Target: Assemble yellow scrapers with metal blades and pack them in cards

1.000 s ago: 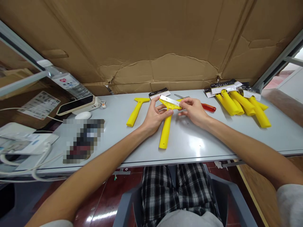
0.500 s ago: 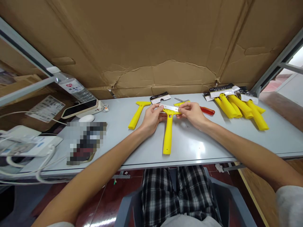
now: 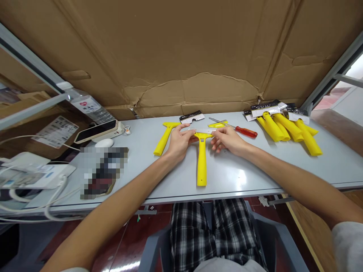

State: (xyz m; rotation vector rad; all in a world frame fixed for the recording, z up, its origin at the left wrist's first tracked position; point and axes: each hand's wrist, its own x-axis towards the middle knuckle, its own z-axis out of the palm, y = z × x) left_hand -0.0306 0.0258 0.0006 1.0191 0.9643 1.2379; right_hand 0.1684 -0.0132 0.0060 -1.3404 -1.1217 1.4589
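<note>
A yellow scraper (image 3: 202,162) stands out in front of me, its handle toward the table's front edge. Across its head lies a flat, pale metal strip (image 3: 202,130), like a blade. My left hand (image 3: 178,142) pinches the left end of the head and strip, thumb on top. At the right end, the thumb and fingers of my right hand (image 3: 229,140) are closed on the same scraper. Behind my right hand lie a screwdriver (image 3: 246,132) with a red handle and a small yellow piece (image 3: 217,124). A tiny screw-like bit (image 3: 225,152) rests near the right fingers.
Another yellow scraper body (image 3: 163,142) lies left of my left hand. A black-and-white card (image 3: 192,116) is behind. Several yellow scrapers (image 3: 307,139) with cards are piled at right. On the left are a water bottle (image 3: 87,104), a phone (image 3: 96,131), a white mouse (image 3: 104,143) and cables.
The scraper has turned slightly, its handle end shifting a little right. Its head and strip sit slightly lower. My right hand has moved a little left and down, with its lower fingers loosened.
</note>
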